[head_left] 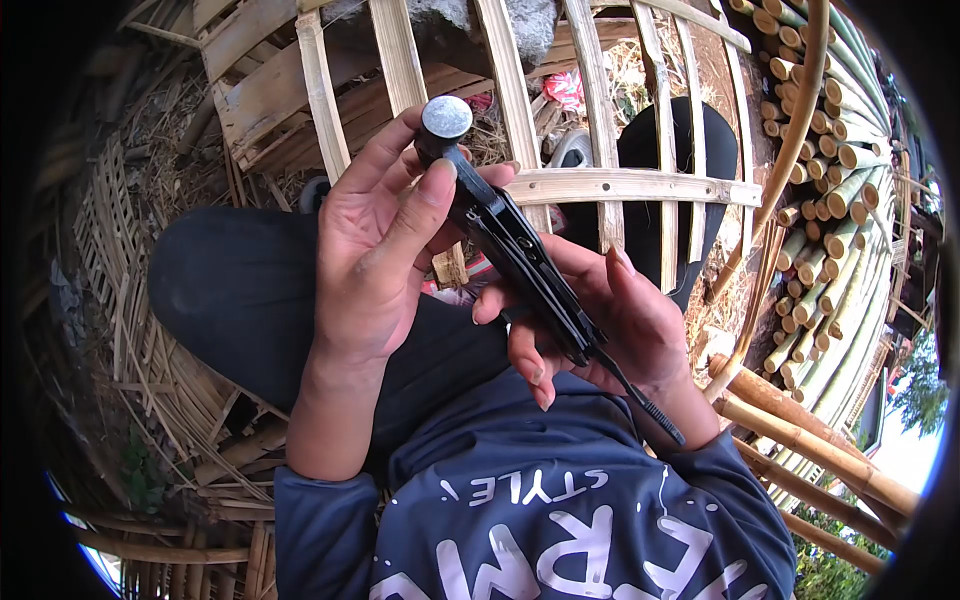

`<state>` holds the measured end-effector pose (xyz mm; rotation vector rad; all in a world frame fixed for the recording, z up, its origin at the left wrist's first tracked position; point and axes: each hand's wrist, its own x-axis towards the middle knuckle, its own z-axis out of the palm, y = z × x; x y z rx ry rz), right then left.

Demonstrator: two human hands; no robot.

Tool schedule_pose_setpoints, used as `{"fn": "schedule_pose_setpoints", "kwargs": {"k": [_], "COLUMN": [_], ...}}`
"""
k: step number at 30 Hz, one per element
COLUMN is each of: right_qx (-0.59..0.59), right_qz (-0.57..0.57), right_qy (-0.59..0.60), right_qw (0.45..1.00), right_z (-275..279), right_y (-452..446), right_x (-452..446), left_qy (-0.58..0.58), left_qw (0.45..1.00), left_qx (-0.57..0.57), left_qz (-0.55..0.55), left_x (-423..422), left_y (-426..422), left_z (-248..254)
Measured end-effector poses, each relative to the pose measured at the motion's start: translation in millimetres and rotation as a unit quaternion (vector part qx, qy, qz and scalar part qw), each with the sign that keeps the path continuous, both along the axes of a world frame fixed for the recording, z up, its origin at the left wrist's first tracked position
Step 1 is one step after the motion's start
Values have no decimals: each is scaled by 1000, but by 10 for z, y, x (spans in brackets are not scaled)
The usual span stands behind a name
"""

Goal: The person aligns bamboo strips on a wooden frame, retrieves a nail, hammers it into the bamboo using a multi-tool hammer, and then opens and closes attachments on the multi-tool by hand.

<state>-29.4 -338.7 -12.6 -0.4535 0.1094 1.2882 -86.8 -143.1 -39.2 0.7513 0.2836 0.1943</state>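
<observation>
A black hammer multitool [525, 255] is held slantwise in front of my chest, its round silver striking face [447, 118] up and to the left. My left hand [375, 240] grips it just below the head, thumb laid over the neck. Around the lower handle curl the fingers of my right hand [630, 325], with the thumb raised off the tool. From the handle's lower end a thin, ridged tool piece [645, 400] sticks out toward my right wrist.
A slatted bamboo frame [640, 187] rests across my legs. Stacked bamboo poles [835, 200] lie at the right, near several bamboo rails [800, 440]. Split bamboo strips [125, 270] pile up on the left. A grey stone block [520, 30] and a wooden crate [265, 85] are beyond the frame.
</observation>
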Motion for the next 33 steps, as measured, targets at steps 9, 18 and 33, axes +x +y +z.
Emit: {"fn": "schedule_pose_setpoints", "kwargs": {"k": [9,18,33], "right_qx": [-26,-15,75], "right_qz": [14,2,112], "right_qy": [-46,-8,-168], "right_qw": [998,1000,976], "right_z": [31,17,17], "right_y": [13,27,-82], "right_x": [2,-13,24], "left_qy": [10,34,-9], "left_qw": [1000,999,999], "left_qx": [2,31,40], "left_qz": [0,-1,2], "left_x": [3,-18,-16], "left_y": [-2,36,15], "left_z": [-11,-69,-46]}}
